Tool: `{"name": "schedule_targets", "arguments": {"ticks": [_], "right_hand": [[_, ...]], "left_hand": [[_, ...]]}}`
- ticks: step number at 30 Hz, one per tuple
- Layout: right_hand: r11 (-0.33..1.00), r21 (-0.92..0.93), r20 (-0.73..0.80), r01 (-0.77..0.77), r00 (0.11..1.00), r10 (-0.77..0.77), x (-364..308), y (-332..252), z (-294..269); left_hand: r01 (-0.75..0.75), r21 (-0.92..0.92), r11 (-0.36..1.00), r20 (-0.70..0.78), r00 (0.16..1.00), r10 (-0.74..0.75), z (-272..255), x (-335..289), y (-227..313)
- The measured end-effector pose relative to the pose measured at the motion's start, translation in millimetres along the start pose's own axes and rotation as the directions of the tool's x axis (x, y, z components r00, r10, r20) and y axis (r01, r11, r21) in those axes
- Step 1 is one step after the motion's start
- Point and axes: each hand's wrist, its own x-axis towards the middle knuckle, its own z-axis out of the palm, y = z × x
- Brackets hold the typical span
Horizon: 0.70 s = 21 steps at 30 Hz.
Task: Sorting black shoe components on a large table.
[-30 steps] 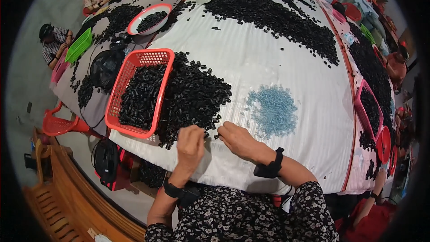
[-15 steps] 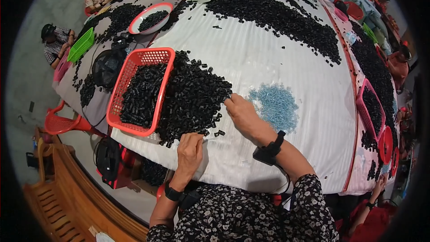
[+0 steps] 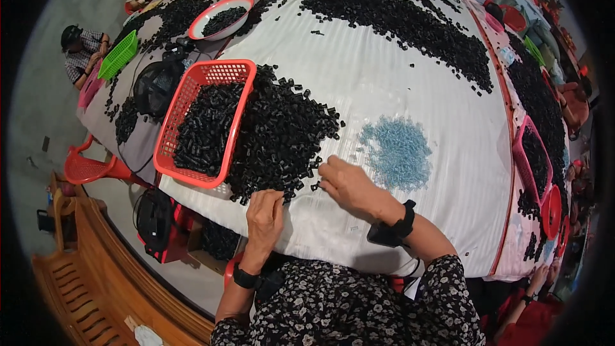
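Observation:
A pile of small black plastic pieces lies on the white cloth, against a red plastic basket that holds more of them. At the pile's near edge my left hand is closed, thumb and fingers pressed together; whatever is in them is too small to name. My right hand is just right of the pile, fingers curled and closed, with a black piece by the fingertips; its grip is hidden. Beyond the right hand, a heap of small clear-blue pieces is spread on the cloth.
A larger spread of black pieces covers the far cloth. Left are a red-rimmed white basin, a black mesh fan and a green basket. A pink basket stands right. Other people sit around the table.
My right hand has drawn back from the pile's right edge, nearer to me. The left hand stays in almost the same place. The view has shifted slightly.

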Motion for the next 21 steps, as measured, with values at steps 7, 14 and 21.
{"name": "schedule_targets", "arguments": {"ticks": [7, 14, 21], "right_hand": [[1.000, -0.012, 0.021, 0.004, 1.000, -0.004, -8.9, 8.8, 21.6], [0.897, 0.400, -0.110, -0.186, 0.962, 0.248, -23.6, 10.2, -15.8], [0.751, 0.638, -0.123, -0.171, 0.940, 0.319, -44.4, 1.9, -20.8]], "left_hand": [[-0.048, -0.002, 0.999, 0.030, 0.998, 0.048, 3.1, 0.8, 4.1], [-0.208, 0.005, 0.978, 0.064, 0.976, 0.207, 13.5, 9.9, 7.1], [-0.375, 0.236, 0.896, 0.317, 0.902, 0.294, 58.2, 17.9, 8.5]]}}
